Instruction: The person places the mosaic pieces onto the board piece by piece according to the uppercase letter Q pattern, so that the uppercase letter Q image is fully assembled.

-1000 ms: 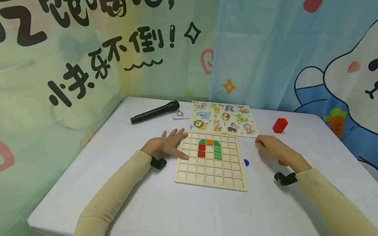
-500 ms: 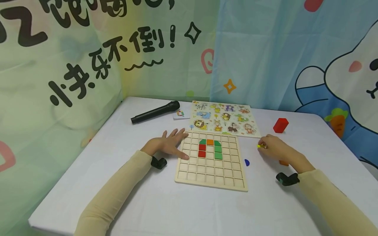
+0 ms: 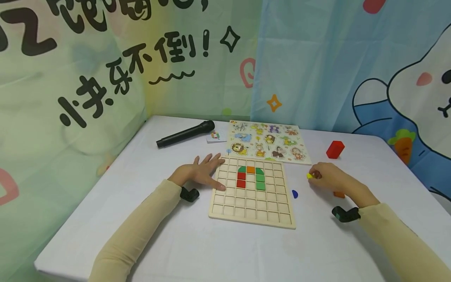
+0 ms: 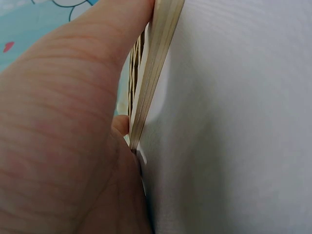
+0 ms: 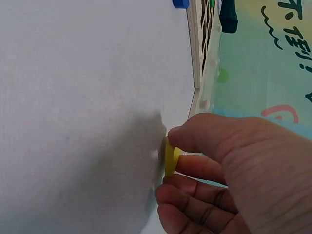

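A wooden grid board lies flat on the white table. Green, orange and red tiles sit in its upper cells, forming an arch. My left hand rests on the board's left edge with fingers spread; in the left wrist view the thumb lies against the board's side. To the right of the board, my right hand pinches a small yellow piece between thumb and fingers, close to the tabletop. A blue half-round piece lies just off the board's right edge. An orange piece is partly hidden beneath the right wrist.
Behind the grid board lies an animal picture board. A black microphone and a small white card with a coloured pattern are at the back left. A red block stands at the back right. Printed curtains hang behind the table.
The right hand has shifted slightly rightward, and the yellow piece in its fingers now shows more clearly. The left hand and the tiles on the board have stayed in place.
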Motion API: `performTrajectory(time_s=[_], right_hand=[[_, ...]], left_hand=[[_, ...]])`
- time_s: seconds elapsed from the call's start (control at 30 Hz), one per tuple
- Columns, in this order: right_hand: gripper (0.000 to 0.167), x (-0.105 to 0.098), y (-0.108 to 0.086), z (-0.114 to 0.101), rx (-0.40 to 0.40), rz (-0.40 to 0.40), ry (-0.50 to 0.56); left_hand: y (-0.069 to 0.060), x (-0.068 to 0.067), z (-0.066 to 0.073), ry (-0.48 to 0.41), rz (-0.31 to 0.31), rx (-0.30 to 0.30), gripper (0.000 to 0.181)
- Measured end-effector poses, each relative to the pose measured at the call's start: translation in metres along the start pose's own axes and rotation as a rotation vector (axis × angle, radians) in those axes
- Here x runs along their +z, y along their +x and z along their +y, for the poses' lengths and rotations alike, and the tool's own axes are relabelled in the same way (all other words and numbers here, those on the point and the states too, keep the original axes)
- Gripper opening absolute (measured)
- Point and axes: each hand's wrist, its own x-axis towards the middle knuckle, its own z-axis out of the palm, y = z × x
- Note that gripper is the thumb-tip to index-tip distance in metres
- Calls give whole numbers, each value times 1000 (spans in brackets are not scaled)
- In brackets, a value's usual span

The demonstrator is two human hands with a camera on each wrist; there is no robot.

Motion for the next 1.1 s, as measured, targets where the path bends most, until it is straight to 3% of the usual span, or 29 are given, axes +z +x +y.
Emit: performTrajectory(time_s=[0.1,0.4,0.77,1.1], right_hand=[[35,1,-1,-6,-5,32,1],[27,-1,-5,-41,-129,92,-55],[22,-1,-10,-89,-248,86,-79],[18,13,-5,-125,-349,55,-59]], left_hand=[[0,0,0,2,4,3,112],[-1,0,0,3,1,-2,111],[-2,-1,2,6,-1,1,111],[-1,-2,1,7,-3,5,112]])
